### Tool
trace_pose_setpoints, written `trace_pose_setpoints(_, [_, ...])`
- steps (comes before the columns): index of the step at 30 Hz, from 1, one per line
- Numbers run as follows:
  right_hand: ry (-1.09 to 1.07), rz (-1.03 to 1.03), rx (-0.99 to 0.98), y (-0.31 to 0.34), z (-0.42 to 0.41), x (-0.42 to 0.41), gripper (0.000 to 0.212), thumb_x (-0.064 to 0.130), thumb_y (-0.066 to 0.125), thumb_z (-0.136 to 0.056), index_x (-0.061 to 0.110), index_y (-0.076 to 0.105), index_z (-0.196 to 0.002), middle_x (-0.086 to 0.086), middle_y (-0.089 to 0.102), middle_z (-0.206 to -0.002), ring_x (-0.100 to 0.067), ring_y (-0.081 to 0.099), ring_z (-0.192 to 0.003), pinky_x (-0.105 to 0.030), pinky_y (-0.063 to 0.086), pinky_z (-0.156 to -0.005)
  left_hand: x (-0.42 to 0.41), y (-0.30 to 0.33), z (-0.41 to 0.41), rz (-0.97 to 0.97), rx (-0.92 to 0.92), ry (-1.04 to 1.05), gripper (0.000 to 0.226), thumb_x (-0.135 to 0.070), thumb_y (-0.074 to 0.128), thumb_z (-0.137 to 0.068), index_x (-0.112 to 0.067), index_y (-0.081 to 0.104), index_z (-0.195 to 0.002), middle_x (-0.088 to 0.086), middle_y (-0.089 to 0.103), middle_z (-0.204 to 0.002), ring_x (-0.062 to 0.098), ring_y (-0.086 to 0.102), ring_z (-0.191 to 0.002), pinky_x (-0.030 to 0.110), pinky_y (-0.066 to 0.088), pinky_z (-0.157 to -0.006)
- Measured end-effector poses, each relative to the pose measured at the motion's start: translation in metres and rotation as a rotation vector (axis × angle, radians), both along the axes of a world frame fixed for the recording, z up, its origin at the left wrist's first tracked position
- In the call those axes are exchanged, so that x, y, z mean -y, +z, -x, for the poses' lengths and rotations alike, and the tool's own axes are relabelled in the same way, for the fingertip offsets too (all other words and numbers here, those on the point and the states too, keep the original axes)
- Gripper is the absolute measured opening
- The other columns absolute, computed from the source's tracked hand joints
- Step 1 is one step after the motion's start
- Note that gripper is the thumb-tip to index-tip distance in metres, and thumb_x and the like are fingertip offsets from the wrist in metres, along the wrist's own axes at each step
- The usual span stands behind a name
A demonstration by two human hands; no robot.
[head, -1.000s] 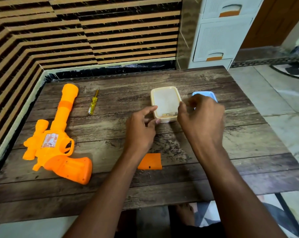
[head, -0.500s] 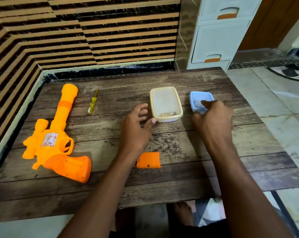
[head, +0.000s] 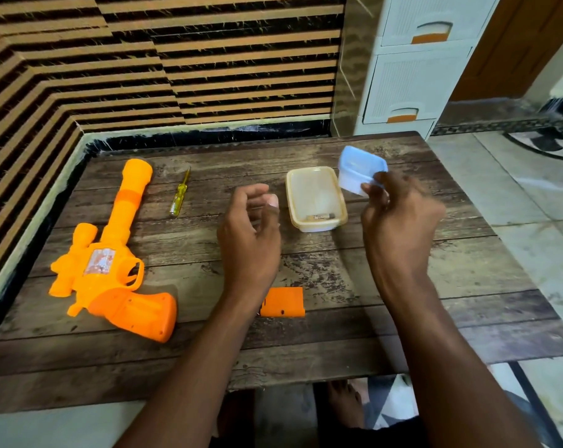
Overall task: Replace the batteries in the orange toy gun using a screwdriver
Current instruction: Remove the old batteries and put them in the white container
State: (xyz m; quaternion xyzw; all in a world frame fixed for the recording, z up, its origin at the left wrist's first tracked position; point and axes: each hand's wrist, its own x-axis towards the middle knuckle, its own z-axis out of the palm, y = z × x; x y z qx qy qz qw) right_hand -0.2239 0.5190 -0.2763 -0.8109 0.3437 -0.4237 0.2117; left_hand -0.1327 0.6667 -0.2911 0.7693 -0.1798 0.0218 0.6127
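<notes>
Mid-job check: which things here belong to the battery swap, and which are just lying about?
Job:
orange toy gun
yellow screwdriver
orange battery cover
cream tray with a battery
blue container, held tilted by right hand

Lying about:
white drawer unit

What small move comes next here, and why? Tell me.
Probably tip the blue tub toward the left hand. The right hand pinches it, tilted, above the table, while the left hand waits cupped beside the cream tub. The toy gun lies with its cover off, so new batteries seem due.
</notes>
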Motion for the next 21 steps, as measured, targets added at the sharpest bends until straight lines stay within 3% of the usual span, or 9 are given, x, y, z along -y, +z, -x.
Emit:
trace_pose_setpoints(2, [0.106, 0.068, 0.087, 0.002, -0.004, -0.012, 0.019, -0.008, 0.068, -0.092, -0.006, 0.077, -0.109, -0.024, 0.076, -0.105, -0.014, 0.065, -0.084, 0.008, 0.037, -0.077, 0.002, 0.003, 0.002, 0.11, -0.107, -0.046, 0.019, -0.021, 0.055, -0.107, -0.013, 0.064, -0.122, 0.003, 0.074, -0.107, 0.018, 0.074, -0.091, 0.032, 0.062, -0.072])
trace_pose_setpoints(4, [0.227, 0.111, 0.147, 0.001, -0.006, -0.022, 0.018, -0.012, 0.071, -0.09, -0.006, 0.078, -0.106, -0.024, 0.077, -0.108, -0.013, 0.067, -0.092, 0.013, 0.034, -0.085, 0.006, 0.009, 0.005, 0.255, -0.293, -0.105, 0.026, -0.022, 0.048, -0.11, -0.007, 0.063, -0.126, 0.011, 0.076, -0.108, 0.025, 0.076, -0.088, 0.033, 0.061, -0.069])
trace_pose_setpoints(8, [0.502, 0.17, 0.187, -0.004, -0.012, -0.038, 0.023, -0.013, 0.073, -0.086, -0.005, 0.079, -0.107, -0.023, 0.075, -0.115, -0.029, 0.076, -0.101, -0.009, 0.052, -0.093, 0.002, 0.019, 0.003, 0.612, -0.738, -0.262, 0.048, -0.035, 0.034, -0.111, -0.003, 0.06, -0.135, 0.014, 0.075, -0.107, 0.02, 0.072, -0.078, 0.033, 0.061, -0.066])
trace_pose_setpoints(11, [0.631, 0.178, 0.188, -0.007, -0.016, -0.043, 0.02, -0.008, 0.071, -0.089, -0.003, 0.079, -0.108, -0.02, 0.075, -0.117, -0.027, 0.077, -0.1, -0.024, 0.061, -0.087, -0.005, 0.021, -0.005, 0.81, -0.93, -0.297, 0.055, -0.045, 0.029, -0.109, -0.006, 0.066, -0.121, 0.012, 0.073, -0.093, 0.017, 0.066, -0.066, 0.028, 0.058, -0.058])
trace_pose_setpoints(15, [0.682, 0.268, 0.161, -0.012, -0.021, -0.053, 0.016, 0.009, 0.07, -0.095, -0.001, 0.08, -0.104, -0.019, 0.074, -0.117, -0.033, 0.075, -0.099, -0.041, 0.062, -0.075, -0.007, 0.012, -0.014, 0.821, -0.93, -0.156, 0.059, -0.054, 0.031, -0.107, -0.007, 0.066, -0.119, 0.014, 0.069, -0.09, 0.021, 0.064, -0.07, 0.03, 0.055, -0.061])
trace_pose_setpoints(17, [0.707, 0.267, 0.179, -0.012, -0.023, -0.061, 0.017, 0.007, 0.074, -0.094, -0.001, 0.08, -0.108, -0.019, 0.073, -0.117, -0.035, 0.074, -0.099, -0.047, 0.061, -0.076, -0.007, 0.007, -0.017, 0.737, -0.863, -0.079, 0.063, -0.059, 0.033, -0.105, -0.009, 0.065, -0.127, 0.012, 0.07, -0.092, 0.025, 0.067, -0.079, 0.035, 0.056, -0.072])
trace_pose_setpoints(21, [0.706, 0.273, 0.198, -0.011, -0.025, -0.07, 0.02, 0.002, 0.07, -0.096, -0.002, 0.079, -0.114, -0.019, 0.075, -0.113, -0.035, 0.075, -0.093, -0.048, 0.06, -0.073, -0.007, 0.004, -0.021, 0.608, -0.66, -0.002, 0.072, -0.067, 0.04, -0.097, -0.007, 0.057, -0.133, 0.015, 0.067, -0.1, 0.028, 0.067, -0.086, 0.041, 0.057, -0.071])
